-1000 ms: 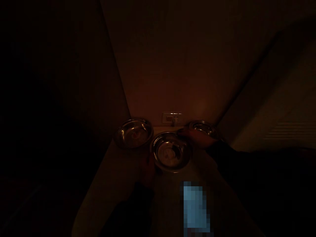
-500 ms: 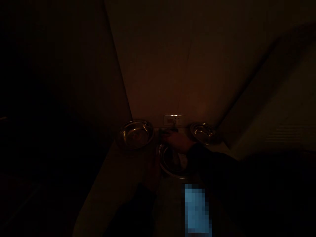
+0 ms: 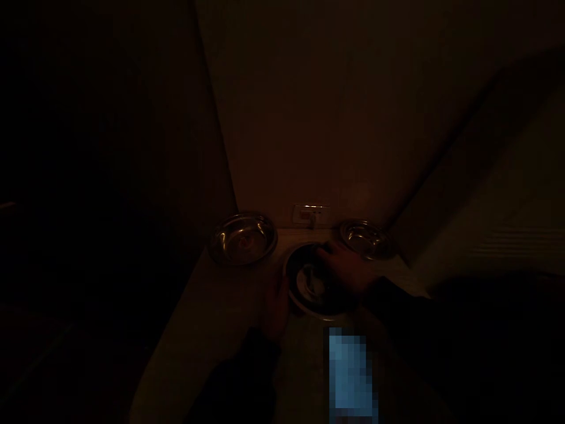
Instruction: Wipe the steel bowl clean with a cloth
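The scene is very dark. A steel bowl (image 3: pixel 309 282) with something pale inside sits in the middle of a light counter (image 3: pixel 212 330). My left hand (image 3: pixel 279 306) rests against the bowl's left rim, fingers pressed to its side. My right hand (image 3: pixel 346 268) lies over the bowl's right half, fingers reaching into it; what they touch is too dark to make out. Both arms wear dark sleeves.
Two more steel bowls stand near the wall: one at the back left (image 3: pixel 242 238), one at the back right (image 3: pixel 364 237). A wall socket plate (image 3: pixel 311 213) is between them. A blurred blue patch (image 3: pixel 348 374) lies near the counter's front. Walls close in on both sides.
My right hand has moved from the back right bowl over to the middle bowl, then drawn back a little over its right side. My left hand has stayed at the rim.
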`<state>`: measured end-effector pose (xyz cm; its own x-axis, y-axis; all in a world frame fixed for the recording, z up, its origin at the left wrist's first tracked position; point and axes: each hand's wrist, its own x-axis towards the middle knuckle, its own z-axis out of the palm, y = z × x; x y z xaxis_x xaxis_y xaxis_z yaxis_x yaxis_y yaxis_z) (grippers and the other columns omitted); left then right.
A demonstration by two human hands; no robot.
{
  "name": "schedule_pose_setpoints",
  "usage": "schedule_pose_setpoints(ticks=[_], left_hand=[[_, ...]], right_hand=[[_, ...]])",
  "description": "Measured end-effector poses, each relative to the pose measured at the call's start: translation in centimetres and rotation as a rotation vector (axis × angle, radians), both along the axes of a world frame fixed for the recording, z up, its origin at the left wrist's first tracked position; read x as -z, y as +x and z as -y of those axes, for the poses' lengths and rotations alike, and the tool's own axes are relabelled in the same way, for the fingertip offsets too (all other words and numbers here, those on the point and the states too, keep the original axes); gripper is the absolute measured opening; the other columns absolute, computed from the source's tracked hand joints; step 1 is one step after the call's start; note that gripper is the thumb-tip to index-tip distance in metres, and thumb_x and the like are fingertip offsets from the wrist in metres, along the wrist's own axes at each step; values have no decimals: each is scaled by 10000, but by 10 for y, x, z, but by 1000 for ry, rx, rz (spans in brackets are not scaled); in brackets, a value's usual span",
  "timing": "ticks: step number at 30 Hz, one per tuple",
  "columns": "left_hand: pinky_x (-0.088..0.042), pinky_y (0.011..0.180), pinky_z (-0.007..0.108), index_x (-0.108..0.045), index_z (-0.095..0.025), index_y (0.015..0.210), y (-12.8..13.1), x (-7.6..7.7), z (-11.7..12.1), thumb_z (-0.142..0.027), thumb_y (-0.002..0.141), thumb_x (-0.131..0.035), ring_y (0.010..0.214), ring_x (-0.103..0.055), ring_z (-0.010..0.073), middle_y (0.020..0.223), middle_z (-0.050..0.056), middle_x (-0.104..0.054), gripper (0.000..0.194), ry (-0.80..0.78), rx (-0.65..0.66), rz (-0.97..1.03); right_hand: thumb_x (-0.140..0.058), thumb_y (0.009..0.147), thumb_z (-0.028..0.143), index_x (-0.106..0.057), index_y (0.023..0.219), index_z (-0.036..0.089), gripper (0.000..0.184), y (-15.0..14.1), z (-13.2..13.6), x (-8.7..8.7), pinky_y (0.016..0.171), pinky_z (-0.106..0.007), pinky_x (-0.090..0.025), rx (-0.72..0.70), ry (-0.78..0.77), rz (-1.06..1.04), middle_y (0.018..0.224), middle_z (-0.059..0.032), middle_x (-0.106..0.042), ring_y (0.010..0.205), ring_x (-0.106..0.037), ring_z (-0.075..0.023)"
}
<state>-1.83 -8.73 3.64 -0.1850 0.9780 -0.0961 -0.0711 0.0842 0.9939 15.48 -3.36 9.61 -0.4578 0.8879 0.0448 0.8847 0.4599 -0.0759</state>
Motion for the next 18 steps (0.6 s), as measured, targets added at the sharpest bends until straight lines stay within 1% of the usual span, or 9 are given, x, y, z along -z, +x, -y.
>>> schedule_pose_setpoints(ticks=[3, 5, 7, 10, 13, 16, 18], left_hand=[[-407, 1009, 388, -629, -132, 1149, 0, 0, 1, -313, 872, -447, 1157, -560, 251, 1221, 123, -624, 377, 16, 17, 8], [-403, 1013, 391, -629, -135, 1150, 0, 1, 0, -329, 873, -449, 1172, -550, 255, 1227, 124, -621, 383, 6, 20, 14], [-386, 1028, 404, -626, -136, 1160, -1, 3, -1, -338, 864, -470, 1199, -529, 266, 1254, 129, -603, 391, -20, 6, 2], [-367, 1042, 410, -629, -131, 1165, -2, 6, -3, -349, 854, -494, 1213, -517, 271, 1269, 135, -592, 403, -31, -1, -6], [-389, 1025, 383, -615, -120, 1176, -1, 6, -3, -346, 869, -464, 1192, -533, 250, 1267, 134, -593, 411, -20, 10, 22], [-398, 1018, 359, -600, -140, 1196, 1, 3, -2, -361, 869, -468, 1192, -537, 240, 1284, 121, -583, 416, -18, -24, 28], [-377, 1037, 364, -593, -160, 1211, 1, 1, -1, -380, 868, -477, 1221, -513, 241, 1316, 110, -560, 424, -15, -32, 9]], right_hand=[[-472, 858, 104, -589, 1161, 186, 335, -10, 4, 7, 758, -412, -497, 42, -12, 89, 1161, -211, -558, 1044, -558, -321], [-490, 858, 130, -593, 1163, 173, 325, -16, 2, 10, 774, -406, -496, 38, -36, 108, 1172, -214, -557, 1036, -568, -311], [-519, 849, 162, -593, 1173, 161, 333, -21, -3, 13, 801, -385, -491, 5, -67, 94, 1170, -198, -574, 1009, -592, -284], [-532, 828, 145, -610, 1165, 166, 346, -27, -10, 18, 850, -337, -469, -96, -120, 38, 1157, -149, -620, 1003, -613, -238], [-501, 813, 86, -643, 1123, 178, 353, -33, -10, 20, 865, -290, -452, -227, -172, -17, 1123, -102, -662, 1008, -618, -196], [-530, 769, 70, -687, 1042, 208, 343, -32, -1, 15, 843, -268, -458, -343, -229, -36, 1044, -55, -696, 952, -631, -169], [-583, 723, 79, -713, 957, 236, 311, -24, 5, 8, 821, -249, -465, -395, -262, -34, 978, -20, -708, 907, -635, -156]])
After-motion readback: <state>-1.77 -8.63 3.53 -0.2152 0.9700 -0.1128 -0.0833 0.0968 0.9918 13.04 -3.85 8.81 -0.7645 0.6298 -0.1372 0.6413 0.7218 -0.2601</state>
